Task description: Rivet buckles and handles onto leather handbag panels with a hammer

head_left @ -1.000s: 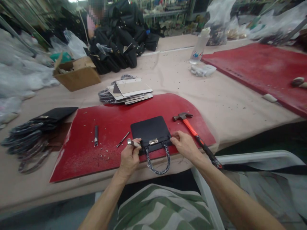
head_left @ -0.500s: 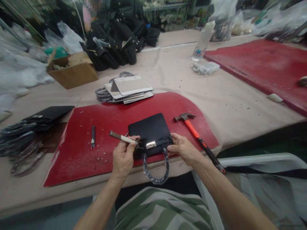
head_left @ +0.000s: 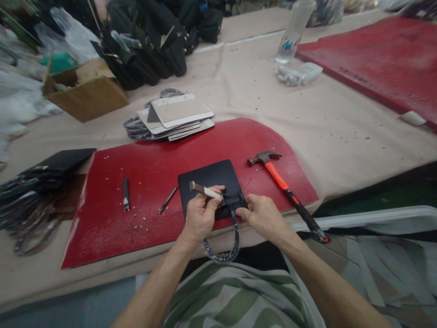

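A black leather bag piece (head_left: 205,173) with a plastic-wrapped loop handle (head_left: 235,239) lies flat before me. A strap crosses its near part. My left hand (head_left: 201,214) is closed around a short hand tool (head_left: 210,193) with a whitish grip and a brown metal end. Its other end is over the strap, and my fingers partly hide it. With thumb and fingers, my right hand (head_left: 261,212) grips the bag piece's right edge by the strap. A thin metal rod (head_left: 168,200) lies left of the bag piece.
On the red mat (head_left: 112,228) rest an orange-handled claw hammer (head_left: 278,177), a pronged punch (head_left: 126,193) and small scraps. Beyond are stacked pale panels (head_left: 184,111), a cardboard box (head_left: 88,98), black bags (head_left: 146,50) and a bottle (head_left: 290,36). More black pieces (head_left: 61,164) lie left.
My left hand has moved right with the hand tool, over the bag piece's strap. The shiny metal plate seen on the strap earlier is now out of sight. The view has tilted down.
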`<act>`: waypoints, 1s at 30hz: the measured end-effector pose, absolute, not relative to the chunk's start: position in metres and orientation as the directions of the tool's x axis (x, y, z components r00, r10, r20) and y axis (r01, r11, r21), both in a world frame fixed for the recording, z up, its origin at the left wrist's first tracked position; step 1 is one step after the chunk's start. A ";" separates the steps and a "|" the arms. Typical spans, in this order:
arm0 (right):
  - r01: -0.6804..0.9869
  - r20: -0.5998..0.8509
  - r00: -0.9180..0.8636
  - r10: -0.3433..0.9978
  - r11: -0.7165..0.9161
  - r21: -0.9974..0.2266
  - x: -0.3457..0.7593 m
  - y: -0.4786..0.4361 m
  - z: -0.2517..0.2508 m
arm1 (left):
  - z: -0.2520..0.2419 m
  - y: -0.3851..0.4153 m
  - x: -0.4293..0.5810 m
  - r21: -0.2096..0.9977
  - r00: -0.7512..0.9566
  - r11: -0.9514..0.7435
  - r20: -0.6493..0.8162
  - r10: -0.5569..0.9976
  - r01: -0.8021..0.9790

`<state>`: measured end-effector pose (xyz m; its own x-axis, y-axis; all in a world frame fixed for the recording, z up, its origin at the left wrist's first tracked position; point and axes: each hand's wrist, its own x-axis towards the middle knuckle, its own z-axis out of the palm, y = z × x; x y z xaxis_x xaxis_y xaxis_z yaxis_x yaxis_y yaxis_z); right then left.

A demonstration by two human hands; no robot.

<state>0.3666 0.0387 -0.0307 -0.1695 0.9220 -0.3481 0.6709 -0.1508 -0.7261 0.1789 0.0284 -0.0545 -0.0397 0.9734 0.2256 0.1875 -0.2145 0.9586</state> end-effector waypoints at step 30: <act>0.911 -0.310 -0.154 0.938 0.013 -0.412 0.383 0.026 -0.031 | -0.064 0.033 0.195 0.805 0.179 -0.455 0.419 0.890 0.380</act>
